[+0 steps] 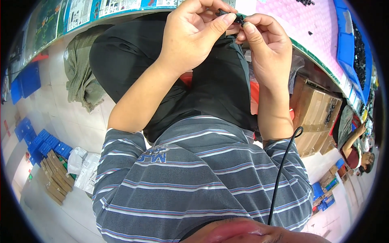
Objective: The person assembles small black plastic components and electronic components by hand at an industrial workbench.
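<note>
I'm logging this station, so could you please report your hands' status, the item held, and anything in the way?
Left hand and right hand both pinching small black item. Item partly hidden, shape unclear. Blue tray off right, not in the way.

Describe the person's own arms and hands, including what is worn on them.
Short dark grey sleeves carry white, blue and red stripes. The left hand and right hand are bare, with no gloves or watch showing.

Bent left fingers (210, 3) near right fingers (262, 20)
</note>
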Available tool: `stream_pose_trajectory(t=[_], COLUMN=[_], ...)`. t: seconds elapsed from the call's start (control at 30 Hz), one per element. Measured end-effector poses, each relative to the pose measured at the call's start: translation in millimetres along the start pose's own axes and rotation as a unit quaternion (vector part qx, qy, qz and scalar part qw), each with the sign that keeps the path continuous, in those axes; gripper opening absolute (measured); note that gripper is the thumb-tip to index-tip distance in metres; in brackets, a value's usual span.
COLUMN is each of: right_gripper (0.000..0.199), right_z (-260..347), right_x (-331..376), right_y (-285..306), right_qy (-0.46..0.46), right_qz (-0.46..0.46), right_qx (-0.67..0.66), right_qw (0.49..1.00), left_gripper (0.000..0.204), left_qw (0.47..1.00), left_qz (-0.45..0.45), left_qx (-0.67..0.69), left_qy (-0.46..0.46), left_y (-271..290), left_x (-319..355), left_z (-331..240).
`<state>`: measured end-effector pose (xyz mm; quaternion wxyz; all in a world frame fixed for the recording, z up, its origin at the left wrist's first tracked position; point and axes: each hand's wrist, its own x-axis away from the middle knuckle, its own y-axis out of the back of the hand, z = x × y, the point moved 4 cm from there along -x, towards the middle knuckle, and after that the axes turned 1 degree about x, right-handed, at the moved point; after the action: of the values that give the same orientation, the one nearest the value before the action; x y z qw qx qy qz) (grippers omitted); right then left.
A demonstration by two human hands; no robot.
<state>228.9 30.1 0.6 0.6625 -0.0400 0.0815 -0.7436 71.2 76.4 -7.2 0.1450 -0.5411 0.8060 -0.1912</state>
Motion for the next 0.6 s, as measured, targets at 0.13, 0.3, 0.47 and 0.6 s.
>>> stream_pose_trajectory(t=[0.13, 0.3, 0.47, 0.6], right_gripper=[0.014, 0.012, 0.01, 0.008], right_z=[-3.2, -3.1, -2.9, -2.7], right_x=[0.2, 0.1, -0.8, -0.7], right_y=[0.1, -1.4, -1.6, -3.2], right_qy=[0.01, 0.009, 0.005, 0.006], right_qz=[0.0, -0.006, 0.005, 0.024], right_qx=[0.001, 0.022, 0.03, 0.036], right_qw=[1.0, 1.0, 1.0, 0.999], left_gripper=[0.015, 0.016, 0.016, 0.017], left_qw=[1.0, 1.0, 1.0, 1.0], left_qz=[-0.001, -0.005, 0.001, 0.007], left_qx=[0.014, 0.016, 0.01, 0.003], left_qy=[-0.003, -0.007, -0.007, -0.003], left_y=[-0.1, -1.1, -1.2, -1.9], left_x=[1.1, 1.4, 1.8, 1.9], left_z=[1.0, 1.6, 2.6, 3.3])
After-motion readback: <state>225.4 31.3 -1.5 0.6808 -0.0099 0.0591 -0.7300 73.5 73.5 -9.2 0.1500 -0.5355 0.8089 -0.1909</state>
